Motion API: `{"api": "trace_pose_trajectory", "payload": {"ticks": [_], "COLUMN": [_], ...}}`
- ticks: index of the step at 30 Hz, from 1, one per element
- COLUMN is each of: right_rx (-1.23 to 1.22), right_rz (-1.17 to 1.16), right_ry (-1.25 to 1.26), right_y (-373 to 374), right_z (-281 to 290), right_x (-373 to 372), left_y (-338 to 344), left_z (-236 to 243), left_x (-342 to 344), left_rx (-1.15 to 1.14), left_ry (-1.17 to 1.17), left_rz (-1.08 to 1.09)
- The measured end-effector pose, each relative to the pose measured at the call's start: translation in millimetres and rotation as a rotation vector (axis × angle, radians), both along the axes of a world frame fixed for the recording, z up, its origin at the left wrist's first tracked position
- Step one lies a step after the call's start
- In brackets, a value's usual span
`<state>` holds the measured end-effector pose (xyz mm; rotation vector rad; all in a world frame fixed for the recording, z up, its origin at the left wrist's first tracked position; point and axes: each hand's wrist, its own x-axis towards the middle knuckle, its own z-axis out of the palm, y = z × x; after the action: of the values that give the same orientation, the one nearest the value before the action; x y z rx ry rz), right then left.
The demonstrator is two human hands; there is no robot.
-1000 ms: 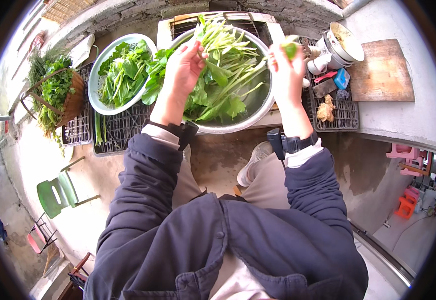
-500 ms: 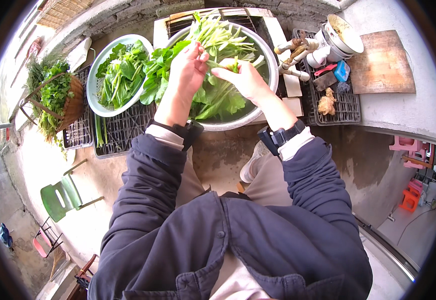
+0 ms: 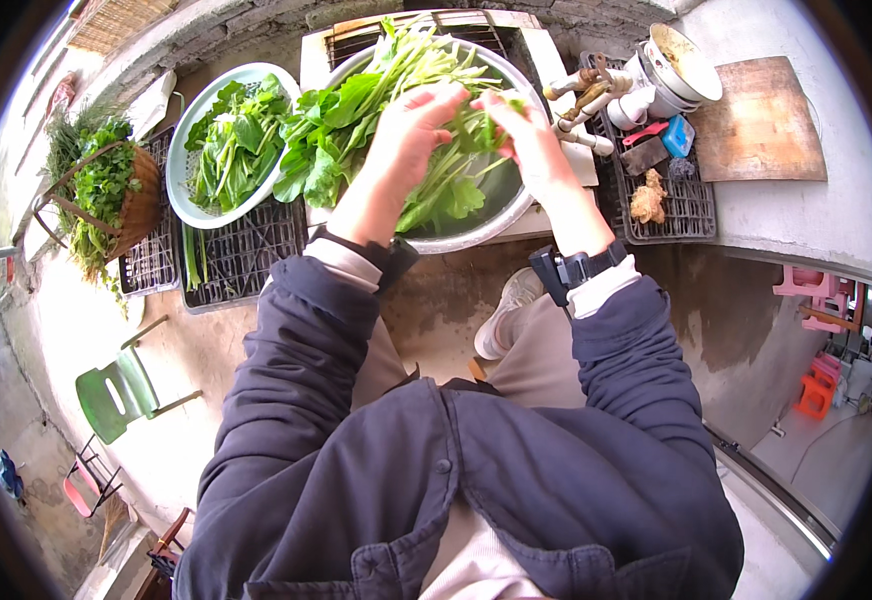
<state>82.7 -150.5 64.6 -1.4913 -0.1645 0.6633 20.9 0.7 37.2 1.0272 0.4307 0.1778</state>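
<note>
A wide metal basin (image 3: 531, 195) of water holds a heap of leafy greens (image 3: 341, 115) with pale stalks. Over its middle is my left hand (image 3: 416, 125), with thumb and fingers apart beside the stalks. Facing it from the right, my right hand (image 3: 536, 145) has its fingers curled around a small leafy green (image 3: 476, 130), whose leaf shows between the two hands. Both hands are above the water, and their palms are partly hidden. More greens lie in a pale blue colander (image 3: 182, 190) left of the basin.
Black plastic crates (image 3: 226, 285) support the colander. Farther left stands a wicker basket (image 3: 141, 205) of herbs. Pipe taps (image 3: 591, 95) flank the basin at right, near stacked bowls (image 3: 684, 65), a crate with a blue box (image 3: 678, 137), and a wooden board (image 3: 761, 120). A green chair (image 3: 121, 395) sits lower left.
My left hand has shifted right and its fingers have loosened from a pinch. The right hand has moved slightly right, with the leafy green now lying against its fingers.
</note>
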Motion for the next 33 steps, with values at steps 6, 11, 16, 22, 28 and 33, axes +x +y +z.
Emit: {"api": "trace_pose_trajectory", "payload": {"ticks": [6,11,16,22,28,33], "right_rx": [-0.086,-0.059,0.028,0.03,-0.095,-0.218], "right_rz": [0.151,-0.037,-0.108,-0.259,-0.193,-0.117], "right_ry": [-0.252,-0.428,-0.369,-0.382,-0.407,-0.26], "right_y": [-11.4,-24.9,-26.8,-30.8,-30.5,-27.5], "right_z": [-11.0,-5.5,7.1,11.7,7.1,4.6], "right_x": [14.1,22.3,18.9,20.3,19.7,11.7], "left_y": [-15.5,-45.4,-61.8,-43.3,-25.4,-6.7], "left_z": [-26.5,-80.5,-112.6,-93.1,-46.8,-15.7], "left_x": [11.3,9.2,-2.6,0.5,-5.1,-14.8], "left_rx": [0.051,1.164,1.316,1.181,1.143,1.091], "left_ry": [0.011,0.284,0.475,0.387,0.305,0.241], "left_rz": [0.006,-0.473,-0.695,-0.761,-0.453,-0.306]}}
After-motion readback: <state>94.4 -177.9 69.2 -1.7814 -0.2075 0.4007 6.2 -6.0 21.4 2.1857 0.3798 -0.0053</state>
